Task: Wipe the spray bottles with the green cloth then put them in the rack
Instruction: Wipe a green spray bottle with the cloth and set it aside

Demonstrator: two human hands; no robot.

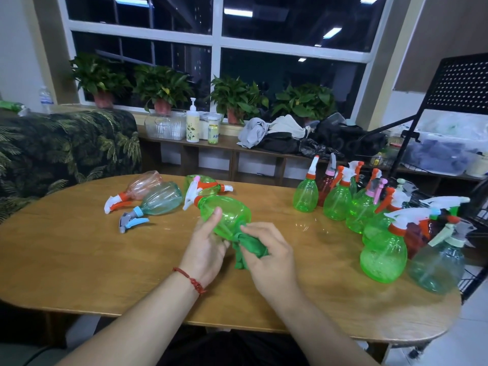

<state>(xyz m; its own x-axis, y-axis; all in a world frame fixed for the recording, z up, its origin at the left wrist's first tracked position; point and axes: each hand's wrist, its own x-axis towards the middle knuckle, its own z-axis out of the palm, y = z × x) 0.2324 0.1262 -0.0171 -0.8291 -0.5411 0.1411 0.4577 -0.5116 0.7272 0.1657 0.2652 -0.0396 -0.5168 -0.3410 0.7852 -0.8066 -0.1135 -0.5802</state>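
Spray bottle in play, the clear green one, tipped on its side low over the middle of the table, nozzle pointing away to the left. The left hand grips it from underneath with the thumb laid over the top. That makes sense, since it pins the round body so it can't roll under the rubbing. The right hand has the green cloth bunched in curled fingers and pushed against the bottle's base, a part that's hard to reach when a bottle stands upright. I read this as mid-wipe, working the bottom.

Further back on the left, three more bottles lie on their sides: a pink one, a bluish one and a green one. An upright crowd of bottles lines the right edge. Which group is already wiped, I can't tell. The black rack stands beside the table just past that crowd, handy for the right hand once this one is clean. Whether any bottle already sits in it, I can't make out.
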